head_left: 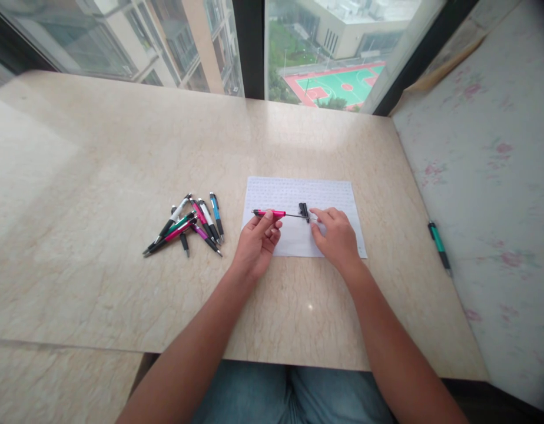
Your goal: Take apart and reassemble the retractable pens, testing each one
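Note:
My left hand [259, 238] pinches the pink barrel of a pen [272, 214], held level above a sheet of paper. A thin dark refill [295, 215] sticks out of the barrel's right end. At the refill's far end, my right hand [336, 235] has its thumb and forefinger bent around a small, pale, thin piece; whether it is a spring or the refill's tip I cannot tell. Behind the refill, black pen parts [303, 211] lie on the paper [298, 189], which bears rows of faint writing.
Left of the paper lies a loose pile of click pens [183, 227] in several colours, with a blue pen [216, 217] at its right side. A green pen [438, 247] rests against the flowered wall [497, 206]. Windows line the back of the stone-patterned counter [99, 294].

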Motion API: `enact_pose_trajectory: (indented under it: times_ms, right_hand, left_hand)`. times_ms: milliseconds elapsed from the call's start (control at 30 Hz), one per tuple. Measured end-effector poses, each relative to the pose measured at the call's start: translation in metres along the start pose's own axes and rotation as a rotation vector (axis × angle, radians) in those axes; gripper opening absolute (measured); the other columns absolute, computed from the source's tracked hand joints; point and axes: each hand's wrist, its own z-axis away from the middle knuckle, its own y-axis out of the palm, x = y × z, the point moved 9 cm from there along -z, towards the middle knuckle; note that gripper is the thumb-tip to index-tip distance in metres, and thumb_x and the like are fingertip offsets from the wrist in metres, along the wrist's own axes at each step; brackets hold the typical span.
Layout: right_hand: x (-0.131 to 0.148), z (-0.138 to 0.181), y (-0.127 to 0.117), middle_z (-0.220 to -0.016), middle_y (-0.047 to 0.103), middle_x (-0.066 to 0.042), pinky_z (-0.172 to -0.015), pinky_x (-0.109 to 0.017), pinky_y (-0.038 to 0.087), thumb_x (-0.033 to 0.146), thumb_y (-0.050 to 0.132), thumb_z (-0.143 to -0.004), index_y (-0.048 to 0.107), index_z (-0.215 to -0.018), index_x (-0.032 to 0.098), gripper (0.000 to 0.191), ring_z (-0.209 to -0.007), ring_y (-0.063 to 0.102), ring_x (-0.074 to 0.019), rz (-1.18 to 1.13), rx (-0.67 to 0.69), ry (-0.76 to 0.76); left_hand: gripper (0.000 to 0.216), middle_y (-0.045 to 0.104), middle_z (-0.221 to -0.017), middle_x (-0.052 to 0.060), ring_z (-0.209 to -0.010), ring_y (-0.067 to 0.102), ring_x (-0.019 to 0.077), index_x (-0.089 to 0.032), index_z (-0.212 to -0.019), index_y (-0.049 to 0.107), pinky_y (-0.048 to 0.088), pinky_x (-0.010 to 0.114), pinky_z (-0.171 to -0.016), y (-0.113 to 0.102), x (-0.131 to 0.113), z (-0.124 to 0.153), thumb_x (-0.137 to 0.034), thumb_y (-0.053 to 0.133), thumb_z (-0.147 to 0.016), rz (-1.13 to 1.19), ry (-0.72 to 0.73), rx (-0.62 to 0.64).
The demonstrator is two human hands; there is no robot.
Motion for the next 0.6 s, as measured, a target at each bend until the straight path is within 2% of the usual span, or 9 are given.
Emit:
enact_pose_trajectory:
  times_ms: [267, 467, 600]
  right_hand:
    - [0.003, -0.0028, 0.0083, -0.088, 0.064, -0.01, -0.077, -0.036, 0.041, 0.021, 0.046, -0.092, 0.065, -0.123, 0.019, 0.037, -0.084, 0.054, -0.0245, 0.094, 0.045, -0.025]
    - [0.0025, -0.0026, 0.0073, -0.085, 0.064, -0.009, -0.075, -0.036, 0.039, 0.021, 0.05, -0.09, 0.069, -0.114, 0.02, 0.031, -0.081, 0.055, -0.0237, 0.126, -0.003, -0.025]
    - [-0.003, -0.0024, 0.0044, -0.081, 0.063, -0.007, -0.077, -0.035, 0.041, 0.02, 0.054, -0.087, 0.068, -0.105, 0.018, 0.023, -0.081, 0.056, -0.0233, 0.022, -0.028, 0.014]
  left_hand:
    - [0.021, 0.067, -0.083, 0.002, -0.065, 0.06, 0.004, -0.013, -0.085, 0.067, 0.048, 0.011, -0.056, -0.0009, 0.0024, -0.0013, -0.023, 0.081, -0.073, -0.01, -0.012, -0.002]
    - [0.02, 0.068, -0.084, 0.003, -0.065, 0.061, 0.0041, -0.013, -0.085, 0.067, 0.049, 0.011, -0.056, 0.0, 0.0025, -0.0007, -0.022, 0.08, -0.074, -0.012, -0.012, 0.005]
    - [0.019, 0.067, -0.084, 0.003, -0.065, 0.061, 0.0042, -0.012, -0.085, 0.067, 0.049, 0.01, -0.056, 0.0008, 0.0016, -0.0003, -0.022, 0.079, -0.074, -0.008, -0.009, 0.01]
